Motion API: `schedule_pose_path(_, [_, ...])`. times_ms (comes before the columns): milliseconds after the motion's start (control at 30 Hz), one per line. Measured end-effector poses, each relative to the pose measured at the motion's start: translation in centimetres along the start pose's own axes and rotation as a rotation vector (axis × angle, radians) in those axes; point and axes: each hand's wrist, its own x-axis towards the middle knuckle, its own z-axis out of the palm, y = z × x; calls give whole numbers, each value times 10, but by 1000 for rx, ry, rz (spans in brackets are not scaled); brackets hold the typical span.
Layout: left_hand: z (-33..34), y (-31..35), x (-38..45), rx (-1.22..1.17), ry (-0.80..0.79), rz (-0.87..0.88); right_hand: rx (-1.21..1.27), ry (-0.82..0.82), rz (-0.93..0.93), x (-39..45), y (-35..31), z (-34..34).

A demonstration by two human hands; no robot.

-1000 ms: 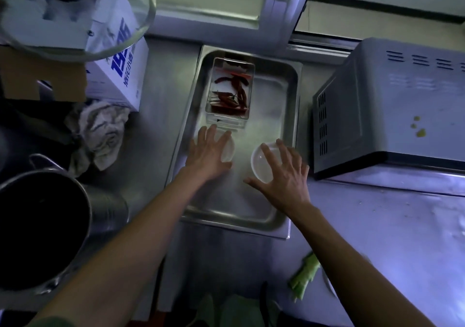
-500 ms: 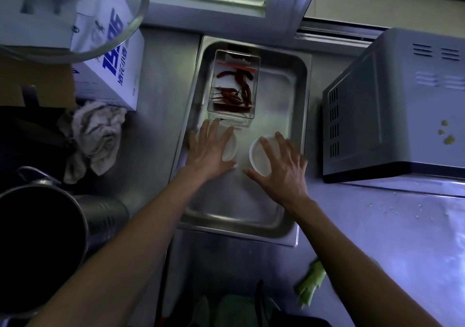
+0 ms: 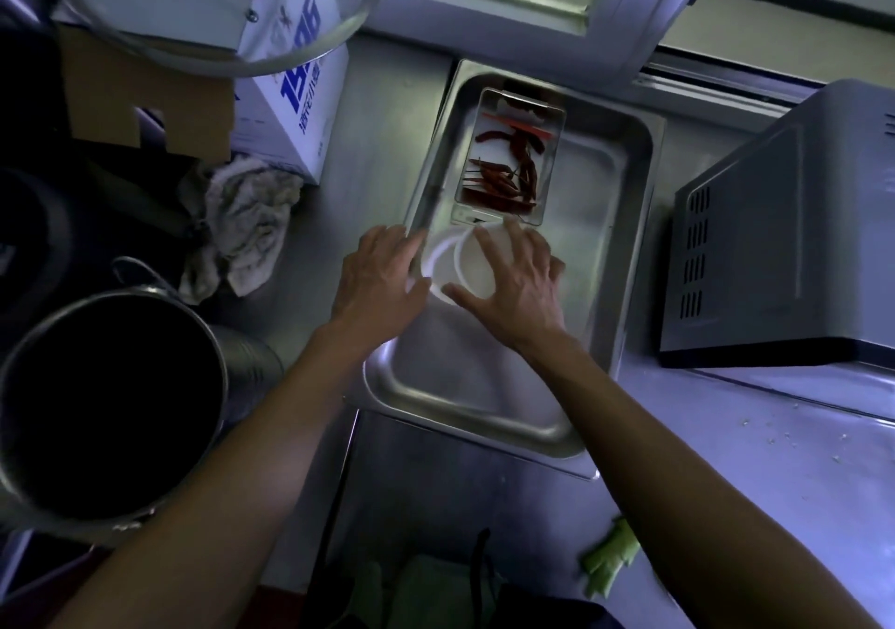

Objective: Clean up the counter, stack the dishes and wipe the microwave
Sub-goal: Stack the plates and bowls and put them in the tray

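Dishes (image 3: 453, 265) overlap under both hands (image 3: 382, 284) (image 3: 513, 284) against tray's (image 3: 629, 222) left wall.

The shallow stainless-steel tray (image 3: 624, 222) has bare floor on its right side and across its near half, open to a reach from above. Its far-left corner is filled by a clear rectangular plastic box of red chillies (image 3: 508, 163); two white round dishes (image 3: 460, 265) sit just in front of that box, overlapping. The grey metal microwave (image 3: 784, 260) walls off the tray's right side, with a narrow strip of steel counter (image 3: 378, 144) between. Left of the tray, a crumpled off-white rag (image 3: 242, 231), a white cardboard box with blue print (image 3: 290, 110) and a large steel pot (image 3: 116, 406) crowd the counter.
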Motion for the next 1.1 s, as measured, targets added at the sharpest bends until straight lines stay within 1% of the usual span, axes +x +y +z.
schedule_pose_path(133, [-6, -12, -6, 0, -66, -13, -13, -33, 3, 10, -15, 16])
schedule_pose_path(233, [-7, -15, -10, 15, -85, -6, -17, -46, 12, 17, -20, 28])
schedule_pose_path(400, [-6, -16, -12, 0, -84, 11, -35, -94, 28, 23, -21, 47])
schedule_pose_path(667, [-4, -21, -20, 2, -82, -17, -133, -97, 21, 20, -22, 68])
schedule_pose_path(800, [-5, -23, -23, 19, -90, -27, -174, -93, 7, 16, -24, 70])
schedule_pose_path(967, [-10, -20, -26, 12, -106, -12, -165, -153, 15, 13, -25, 57])
schedule_pose_path(1100, [-16, -7, -30, 14, -103, 35, -107, -118, 28, -9, -19, 39])
